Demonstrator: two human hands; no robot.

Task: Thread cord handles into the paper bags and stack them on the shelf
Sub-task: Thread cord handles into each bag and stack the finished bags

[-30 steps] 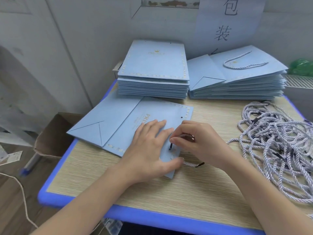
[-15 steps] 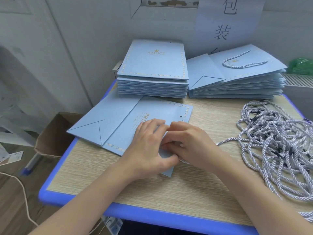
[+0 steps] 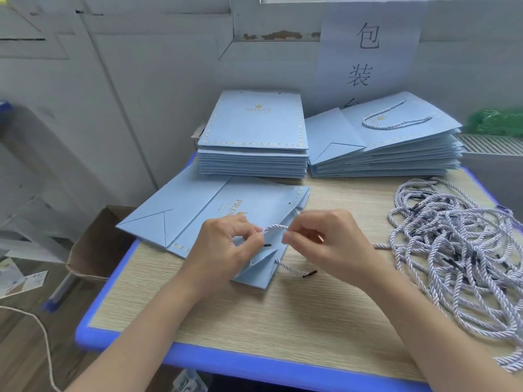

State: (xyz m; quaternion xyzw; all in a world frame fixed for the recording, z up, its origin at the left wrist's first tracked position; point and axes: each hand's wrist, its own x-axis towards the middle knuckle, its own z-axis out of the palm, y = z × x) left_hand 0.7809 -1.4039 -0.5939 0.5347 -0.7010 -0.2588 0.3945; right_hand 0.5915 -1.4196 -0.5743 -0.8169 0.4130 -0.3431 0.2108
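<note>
Here, in the head view, we see a flat, light-blue paper bag (image 3: 198,219) lying on the wood-grain table (image 3: 283,315) with its blue rim, its mouth end lifted slightly open under the hands. Our left hand (image 3: 223,250) pinches a twisted white cord (image 3: 276,228) near its black tip, fingers curled round it just above the bag's mouth. Our right hand (image 3: 328,244) pinches the same cord a little further along, so a short arch of cord spans between the two hands. Another stretch of cord trails out beneath the bag's open edge and ends in a second black tip on the table.

At the table's back, a neat stack of bags without handles (image 3: 252,154) sits beside a looser stack of bags (image 3: 382,154) whose top one carries a cord handle. A tangled heap of loose cords (image 3: 458,250), matte and rope-like with dark tips, covers the right side. A brown cardboard box (image 3: 96,244) stands on the floor to the left; we cannot tell what it holds.
</note>
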